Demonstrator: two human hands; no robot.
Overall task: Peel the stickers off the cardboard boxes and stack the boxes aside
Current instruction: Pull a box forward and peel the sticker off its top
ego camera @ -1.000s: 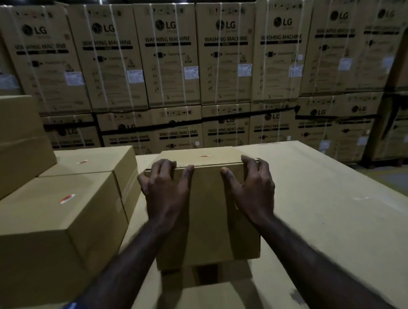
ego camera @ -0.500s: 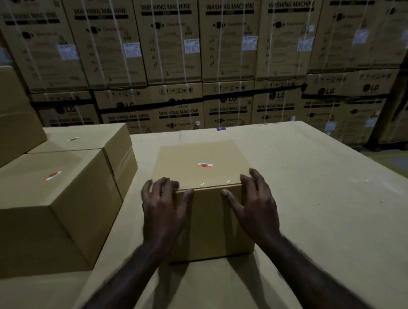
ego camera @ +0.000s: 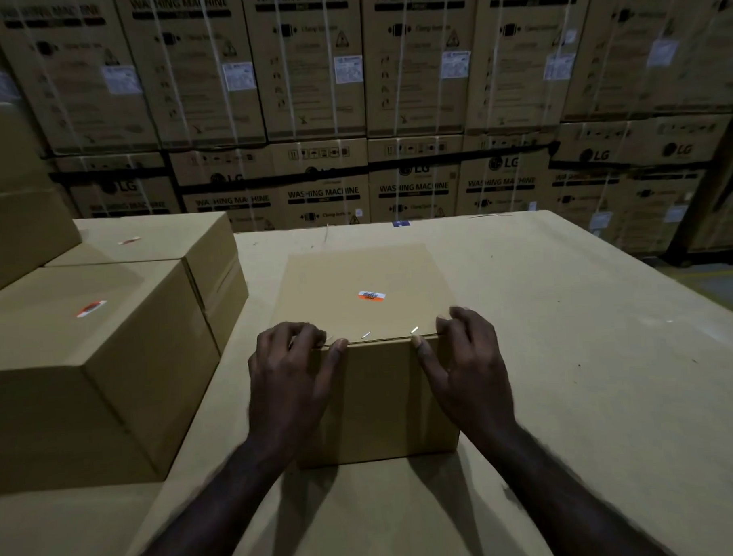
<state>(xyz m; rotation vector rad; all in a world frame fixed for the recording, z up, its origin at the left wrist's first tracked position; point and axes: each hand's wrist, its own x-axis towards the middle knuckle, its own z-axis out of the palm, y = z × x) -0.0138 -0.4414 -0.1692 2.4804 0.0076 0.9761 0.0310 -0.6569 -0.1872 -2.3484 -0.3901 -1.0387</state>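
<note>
My fingers [ego camera: 293,333] on the left hand [ego camera: 291,377] are curling over the near top edge of the small cardboard box [ego camera: 357,286], thumb pressing the front face, so that hand is gripping the box's near left corner. On the right hand [ego camera: 465,366] the fingers are hooking over the same edge at the near right corner, thumb lying against the front face just under the rim; it is gripping too.

Going left to right across the worktop [ego camera: 569,353]: at the left edge I am seeing a large box [ego camera: 108,373] carrying an orange sticker [ego camera: 91,308] on its top, with a second box [ego camera: 157,240] behind it, also stickered, and a taller box [ego camera: 13,200] rising at the far left. My box is sitting near the middle of the worktop, nearer the front edge than the back, standing apart from the left-hand boxes. Its own orange barcode sticker [ego camera: 372,295] is lying flat on the middle of the top face, well clear of both hands. Two staples [ego camera: 414,329] are glinting near the front edge.

I am judging that I am settling the box in place, with peeling not yet begun. The next move is calling for one hand to steady the box while the other is reaching forward to the sticker and picking up a corner with a fingernail, then pulling low and slow so the label is not tearing.
</note>
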